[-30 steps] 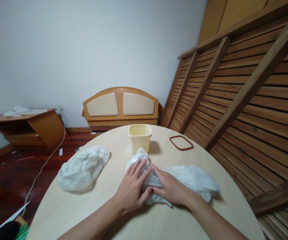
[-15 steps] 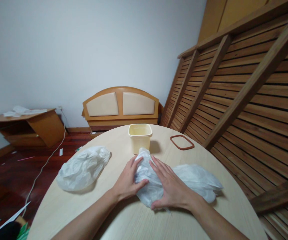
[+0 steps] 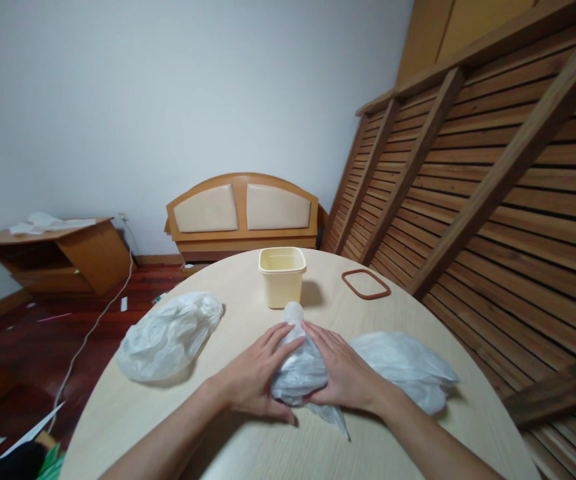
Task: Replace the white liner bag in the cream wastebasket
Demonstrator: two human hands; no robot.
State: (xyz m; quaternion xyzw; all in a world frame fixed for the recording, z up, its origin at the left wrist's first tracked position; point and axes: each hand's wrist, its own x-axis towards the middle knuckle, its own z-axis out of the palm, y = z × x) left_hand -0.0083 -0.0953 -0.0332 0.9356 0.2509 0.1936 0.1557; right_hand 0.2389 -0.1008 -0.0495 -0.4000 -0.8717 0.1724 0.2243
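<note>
A crumpled white plastic bag (image 3: 301, 373) lies bunched on the table between my two hands. My left hand (image 3: 263, 367) is curved around its left side, thumb low near the tabletop. On the other side, my right hand (image 3: 341, 367) presses against the bag with the fingers pointing forward. A loose corner of the bag sticks out toward me below the right hand. Just beyond the bag's far tip stands a pale yellow plastic bin (image 3: 283, 283), its open top facing up. A second white plastic bag (image 3: 171, 340) rests to the left, and a third plastic bag (image 3: 408, 370) lies beside my right wrist.
A brown rounded-square ring (image 3: 366, 285) lies at the far right of the round light-wood table (image 3: 248, 447). Slatted wooden panels (image 3: 508, 200) lean close along the right. Behind are a headboard (image 3: 243, 207) and, at left, a low desk (image 3: 68, 253) with a cable beside it.
Both hands have squeezed the middle bag into a smaller, tighter bundle. My left thumb has moved down and toward me, and a corner of the bag now pokes out at the near side.
</note>
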